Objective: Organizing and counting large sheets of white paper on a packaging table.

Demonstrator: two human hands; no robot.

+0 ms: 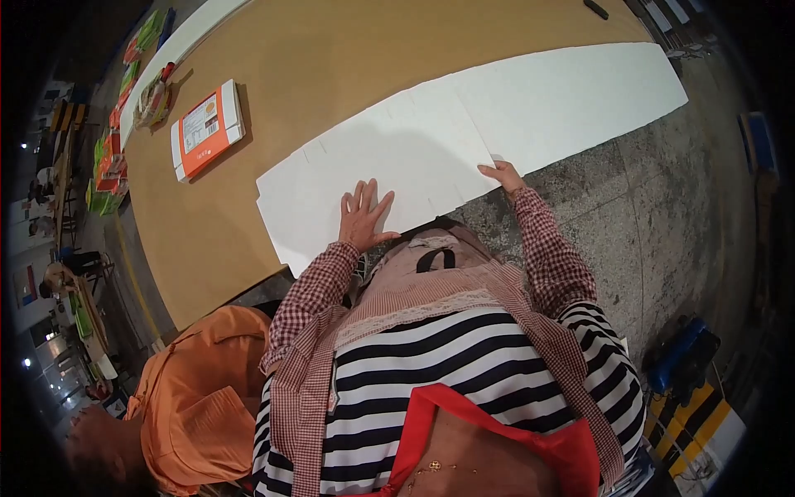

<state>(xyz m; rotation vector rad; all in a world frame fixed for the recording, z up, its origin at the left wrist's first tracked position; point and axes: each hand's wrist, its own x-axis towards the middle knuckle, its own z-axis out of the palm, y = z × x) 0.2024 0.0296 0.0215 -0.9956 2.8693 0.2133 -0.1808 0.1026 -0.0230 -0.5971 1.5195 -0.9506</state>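
A white cardboard sheet (pixel 397 157) with short slits along its edges lies in front of me. Its right edge overlaps another white sheet (pixel 580 91) that stretches off to the right, past the table's near edge. My left hand (pixel 362 217) rests flat on the slitted sheet near its close edge, fingers spread. At that sheet's near right corner, my right hand (pixel 503 177) pinches the edge between thumb and fingers. Part of the right hand's fingers is hidden beneath the cardboard.
On the brown tabletop (pixel 315 66), an orange and white flat box stack (pixel 207 131) sits to the left, with a roll of tape (pixel 153 103) beyond it. A person in orange (pixel 203 389) is close on my left. Concrete floor (pixel 629 199) shows at right.
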